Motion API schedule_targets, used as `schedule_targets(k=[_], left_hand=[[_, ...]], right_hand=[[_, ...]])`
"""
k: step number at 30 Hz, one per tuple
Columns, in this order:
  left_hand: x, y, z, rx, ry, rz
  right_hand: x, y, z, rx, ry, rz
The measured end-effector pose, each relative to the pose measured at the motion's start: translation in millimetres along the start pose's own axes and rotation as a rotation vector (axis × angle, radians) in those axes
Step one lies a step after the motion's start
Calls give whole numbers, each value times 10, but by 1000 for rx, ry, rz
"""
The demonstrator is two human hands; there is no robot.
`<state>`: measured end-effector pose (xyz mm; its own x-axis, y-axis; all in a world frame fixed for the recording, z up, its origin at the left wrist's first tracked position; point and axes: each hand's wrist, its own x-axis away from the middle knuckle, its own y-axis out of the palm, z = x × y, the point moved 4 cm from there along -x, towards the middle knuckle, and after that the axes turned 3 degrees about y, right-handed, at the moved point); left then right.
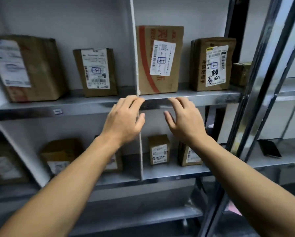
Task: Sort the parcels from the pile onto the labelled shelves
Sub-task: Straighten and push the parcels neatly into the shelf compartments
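View from a head-worn camera facing grey metal shelving, split by a white upright divider point(134, 48). Both bare arms reach forward, and neither hand holds anything: the left hand point(124, 120) is in front of the divider's line and the right hand point(184, 120) is just right of it, each with loosely spread, slightly bent fingers. The left fingertips reach the front lip of the upper shelf point(203, 96); whether they touch it is unclear. Immediately right of the divider, a tall parcel point(160, 59) with a red stripe and a white label stands upright on that shelf, above and between the two hands and apart from both. Further right of the divider stand a parcel with a handwritten label point(213, 64) and a small box point(239, 73); left of it are two more labelled parcels point(95, 72). The step appears to be settling the tall parcel in its bay. To do it well, take it by both side faces, keep it upright with the label facing out, set it close to the divider and back from the lip, and avoid nudging its neighbour. Smaller parcels point(159, 149) sit on the shelf below, either side of the divider. The pile is out of view.
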<state>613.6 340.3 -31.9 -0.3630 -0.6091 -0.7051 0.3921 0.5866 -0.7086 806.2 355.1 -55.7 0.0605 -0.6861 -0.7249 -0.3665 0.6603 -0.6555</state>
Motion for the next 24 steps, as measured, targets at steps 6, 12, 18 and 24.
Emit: schedule_targets(k=[6,12,18,24], left_hand=[[1087,-483,-704,-117,-151,-82],[2323,-1021,-1436,-263,-471,-201],[3377,-1561,-1968,-358,-694,-262],[4067,-2020,-2484,-460,-843,-281]], right_hand=[[483,486,-1145,-24,-79,-186],[1021,938,-2424,-124,-163,-350],[1406,1255,-3604,-221,-342,-468],[1574,1703,-4521,-265,-493,-581]])
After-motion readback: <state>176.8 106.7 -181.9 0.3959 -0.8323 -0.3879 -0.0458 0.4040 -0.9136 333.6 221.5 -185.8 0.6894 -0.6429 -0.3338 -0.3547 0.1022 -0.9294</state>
